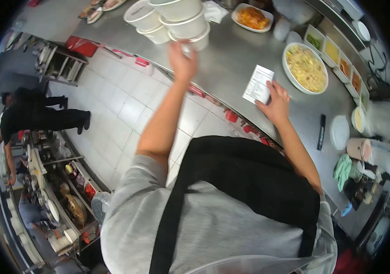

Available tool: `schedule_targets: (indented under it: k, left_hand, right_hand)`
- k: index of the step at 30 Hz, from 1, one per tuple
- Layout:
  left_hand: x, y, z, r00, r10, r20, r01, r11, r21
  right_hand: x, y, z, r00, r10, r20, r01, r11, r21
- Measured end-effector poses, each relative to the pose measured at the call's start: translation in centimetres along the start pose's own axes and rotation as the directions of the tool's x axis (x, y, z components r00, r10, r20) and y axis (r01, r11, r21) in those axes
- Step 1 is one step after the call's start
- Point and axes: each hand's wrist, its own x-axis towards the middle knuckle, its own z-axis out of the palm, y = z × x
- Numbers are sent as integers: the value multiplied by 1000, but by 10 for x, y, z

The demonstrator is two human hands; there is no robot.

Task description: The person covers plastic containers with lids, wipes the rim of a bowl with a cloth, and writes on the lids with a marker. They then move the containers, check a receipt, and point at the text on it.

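My left hand (183,63) reaches toward stacked white plastic tubs (188,25) at the back edge of the steel counter. Its fingers are apart and slightly blurred, close to the lowest tub; contact with it is hard to make out. In my right hand (276,104) is a printed paper slip (258,84), gripped at its right edge just over the counter. Right of that hand stands a large white bowl of noodles (305,68). A black marker (321,132) lies on the counter beyond my right forearm.
Small containers of toppings (332,50) line the counter's far right side. A dish of orange food (253,18) sits at the back. A white lid (339,132) and green cloth (342,171) lie right. Another person (35,109) stands across the tiled floor, left.
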Motion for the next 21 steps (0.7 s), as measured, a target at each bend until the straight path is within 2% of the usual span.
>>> schedule_targets:
  k: [1,3,6,7,8,11,12,16,21]
  left_hand:
    - [20,-8,-7,997,78,2,-78,990,115]
    - [34,20,-23,988,48,148,-24,987,-159]
    - [-7,51,-4,859,232,456,-79,941,-329]
    - [-34,58,9,831,325,452,-180,925,-333]
    - [-59,64,20,813,352,464,-207,919,-334]
    - [-106,77,40,817,247,520,-115,955,-274]
    - [-109,75,43,803,287,522,-177,951,-252]
    - [-112,68,44,772,283,569,-179,956,-232]
    - [-111,65,48,750,348,562,-268,937,-222]
  right_hand:
    - [1,1,2,1000,-13,-11,13,1000,-7]
    - [1,5,3,999,-28,-37,27,999,-28]
    - [-1,4,1,1000,-14,-25,15,1000,8]
    - [0,2,-1,1000,-12,-20,13,1000,21]
    - [-1,1,-2,1000,1,-17,0,1000,17]
    - [0,-2,-4,1000,28,-11,-28,999,16]
    - [0,-3,-5,999,35,-9,-35,999,21]
    - [-1,-2,-3,999,29,-30,-28,1000,6]
    - [-2,1,1,999,28,-36,-28,1000,13]
